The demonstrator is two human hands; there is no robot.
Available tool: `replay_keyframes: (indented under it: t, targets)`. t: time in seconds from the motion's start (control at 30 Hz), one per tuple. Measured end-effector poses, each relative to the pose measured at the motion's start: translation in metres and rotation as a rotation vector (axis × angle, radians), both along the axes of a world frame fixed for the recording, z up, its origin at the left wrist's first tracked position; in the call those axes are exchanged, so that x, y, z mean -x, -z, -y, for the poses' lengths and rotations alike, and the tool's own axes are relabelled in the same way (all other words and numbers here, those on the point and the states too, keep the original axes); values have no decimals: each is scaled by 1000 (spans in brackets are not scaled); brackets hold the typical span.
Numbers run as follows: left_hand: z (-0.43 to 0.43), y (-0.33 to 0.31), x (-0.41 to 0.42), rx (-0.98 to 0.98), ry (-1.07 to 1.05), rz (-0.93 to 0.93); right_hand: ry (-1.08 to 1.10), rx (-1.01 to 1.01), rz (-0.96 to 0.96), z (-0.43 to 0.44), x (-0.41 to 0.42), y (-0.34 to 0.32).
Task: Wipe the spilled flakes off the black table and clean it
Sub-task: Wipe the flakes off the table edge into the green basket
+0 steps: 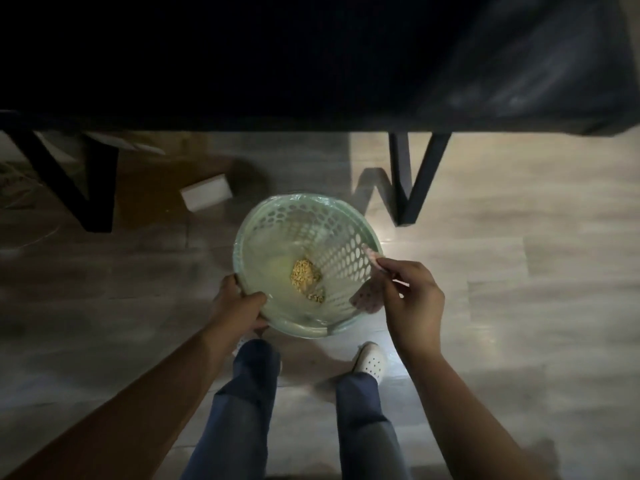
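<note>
Head view looks down on a small heap of yellow flakes (304, 273) lying at the bottom of a round, pale green plastic basket (311, 220) with oval holes in its wall. The basket is held between the two hands, below the near edge of the black table (277, 64). The left hand (235, 306) grips the near-left rim, thumb over it and fingers curled beneath. The right hand (412, 296) pinches a pinkish, dotted cloth (367, 301) between thumb and fingertips at the right rim, where the cloth drapes.
</note>
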State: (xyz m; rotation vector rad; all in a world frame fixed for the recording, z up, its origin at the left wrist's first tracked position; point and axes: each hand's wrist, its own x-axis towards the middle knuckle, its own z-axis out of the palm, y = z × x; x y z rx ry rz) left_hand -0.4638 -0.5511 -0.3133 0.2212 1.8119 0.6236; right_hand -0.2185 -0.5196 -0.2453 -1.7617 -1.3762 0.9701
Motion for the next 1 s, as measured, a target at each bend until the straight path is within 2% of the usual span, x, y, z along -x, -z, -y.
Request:
replay_keyframes:
  t: [0.2, 0.3, 0.4, 0.7, 0.83, 1.0]
  targets:
    - [-8, 78, -83, 29, -27, 18, 109, 36, 14, 6, -101, 54]
    - [-16, 124, -110, 43, 41, -78, 148, 52, 6, 9, -138, 90]
    - [-32, 165, -134, 22, 17, -98, 180, 50, 5, 8, -162, 135]
    - [-103, 267, -173, -136, -159, 6, 260, 81, -55, -12, -175, 260]
    - [-141, 292, -185, -201, -228, 155, 240, 91, -54, -26, -170, 301]
    - [-192, 310, -197, -245, -269, 133, 227, 73, -41, -47, -165, 335]
